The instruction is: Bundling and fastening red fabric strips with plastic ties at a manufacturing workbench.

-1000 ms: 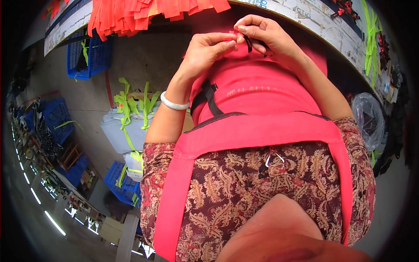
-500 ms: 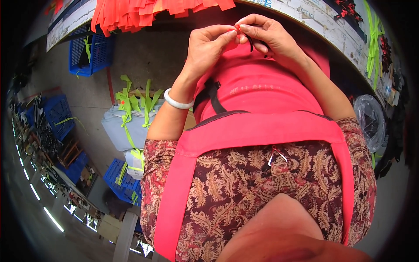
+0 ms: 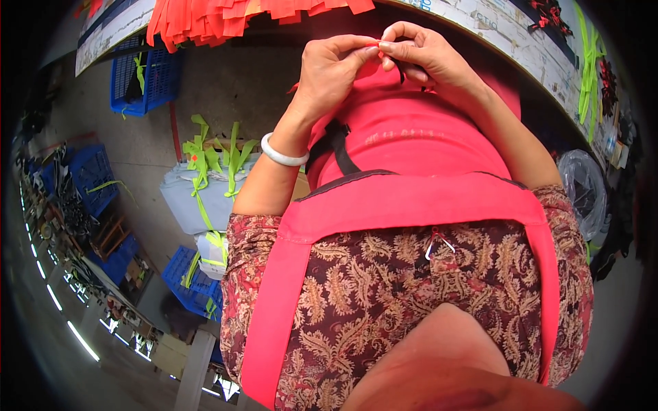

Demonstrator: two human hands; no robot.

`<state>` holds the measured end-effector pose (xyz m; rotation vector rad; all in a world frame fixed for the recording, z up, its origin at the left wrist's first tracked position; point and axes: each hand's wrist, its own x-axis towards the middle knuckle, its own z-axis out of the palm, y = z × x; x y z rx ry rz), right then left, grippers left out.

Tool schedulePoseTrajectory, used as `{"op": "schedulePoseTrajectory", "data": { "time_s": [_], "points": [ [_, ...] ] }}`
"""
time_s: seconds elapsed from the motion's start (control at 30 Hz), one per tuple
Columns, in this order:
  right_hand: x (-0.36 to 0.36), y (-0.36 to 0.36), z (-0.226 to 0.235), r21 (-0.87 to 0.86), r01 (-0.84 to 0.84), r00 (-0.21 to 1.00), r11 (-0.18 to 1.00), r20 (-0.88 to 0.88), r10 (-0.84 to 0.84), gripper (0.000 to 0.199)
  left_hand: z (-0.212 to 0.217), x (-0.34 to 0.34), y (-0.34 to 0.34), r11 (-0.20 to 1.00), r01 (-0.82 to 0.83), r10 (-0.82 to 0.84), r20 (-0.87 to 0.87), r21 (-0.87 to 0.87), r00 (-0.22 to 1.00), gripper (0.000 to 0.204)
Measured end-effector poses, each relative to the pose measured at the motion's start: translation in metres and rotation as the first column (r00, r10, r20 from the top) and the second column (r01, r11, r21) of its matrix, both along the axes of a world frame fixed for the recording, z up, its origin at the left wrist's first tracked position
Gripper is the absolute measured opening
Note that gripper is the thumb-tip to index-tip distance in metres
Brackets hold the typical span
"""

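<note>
In front of my red apron [image 3: 411, 137], both hands are raised and meet at the fingertips near the table edge. A small red strip [image 3: 374, 45] is pinched between the thumb and fingers of my left hand [image 3: 332, 72]. My right hand [image 3: 433, 58] pinches the other end of it, fingers curled. Below the right fingertips hangs a short black strap [image 3: 401, 72], partly hidden by that hand. How the red strip and black strap join is too small to make out.
Orange-red fabric strips [image 3: 253, 17] hang over the edge of the worktable [image 3: 493, 38]. Yellow-green strips [image 3: 588, 75] and small black-and-red pieces [image 3: 548, 17] lie on its right part. At left on the floor stand a blue crate [image 3: 161, 85] and a grey fabric bundle [image 3: 188, 198].
My fingertips have drawn slightly apart, and a short length of the red strip shows between them. Both hands have shifted a little to the right.
</note>
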<state>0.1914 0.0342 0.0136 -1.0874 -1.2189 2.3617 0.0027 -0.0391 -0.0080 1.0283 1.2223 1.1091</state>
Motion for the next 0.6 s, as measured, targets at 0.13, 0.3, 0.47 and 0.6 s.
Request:
{"op": "schedulePoseTrajectory", "data": {
  "time_s": [0.13, 0.3, 0.47, 0.6],
  "points": [
    [-0.003, 0.002, -0.01, 0.277, 0.076, 0.992, 0.958, 0.076, -0.101, 0.023, 0.006, -0.001, 0.001, 0.999, -0.031, 0.037, 0.159, -0.038, 0.987, 0.018],
    [-0.001, 0.001, -0.003, 0.018, 0.016, 0.973, 1.0, 0.231, -0.02, 0.02, 0.013, -0.007, 0.007, 1.0, 0.017, -0.017, 0.191, 0.001, 0.981, 0.017],
    [-0.001, 0.007, 0.023, 0.34, 0.165, 0.986, 0.926, -0.038, -0.162, 0.017, 0.015, -0.019, 0.009, 1.0, 0.024, -0.02, 0.235, -0.015, 0.972, 0.019],
    [-0.01, -0.001, 0.031, 0.795, 0.188, 0.982, 0.576, -0.173, -0.08, 0.018, 0.014, -0.025, 0.01, 0.993, 0.101, -0.071, 0.385, -0.058, 0.92, 0.02]
  ]
}}
